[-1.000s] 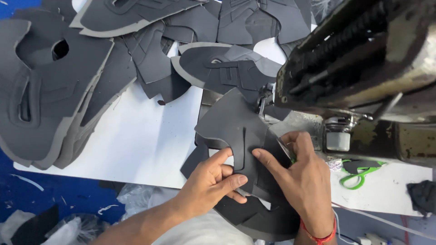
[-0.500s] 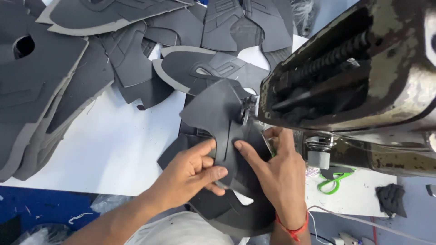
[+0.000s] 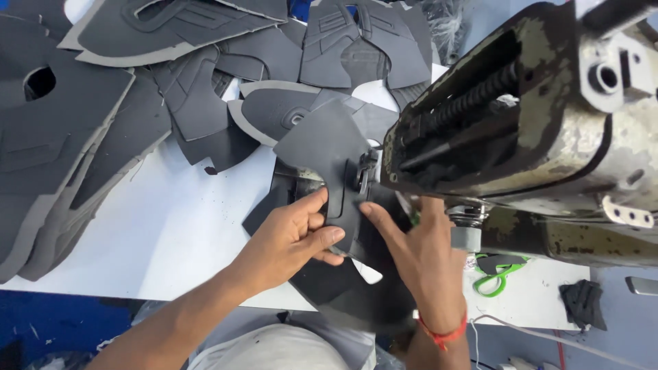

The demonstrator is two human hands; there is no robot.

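Head camera, looking down at a white worktable [image 3: 171, 233] with an industrial sewing machine [image 3: 534, 137] on the right.

The left hand [image 3: 291, 236] lies flat on a dark grey cut shoe-upper panel [image 3: 329, 147], thumb stretched toward the needle area and fingers half curled, pressing rather than gripping. The right hand [image 3: 425, 257], a red band at its wrist, rests fingers spread on the same panel, forefinger pointing toward the presser foot [image 3: 363, 171]. Neither hand closes around anything; both pin the panel to the machine bed.

Compared with a second ago, the panel has travelled further under the presser foot and away from the person, and both hands have slid forward with it. The machine head also fills more of the view. This suggests the seam is advancing along the panel's inner edge.

The panel's far end fans out over a stack of similar grey upper pieces [image 3: 103, 123] that crowd the back and left of the table. Bare white tabletop lies left of the left hand. On the right, the machine body hems in the right hand; green-handled scissors [image 3: 500, 274] lie just beyond it, near the table's front edge.
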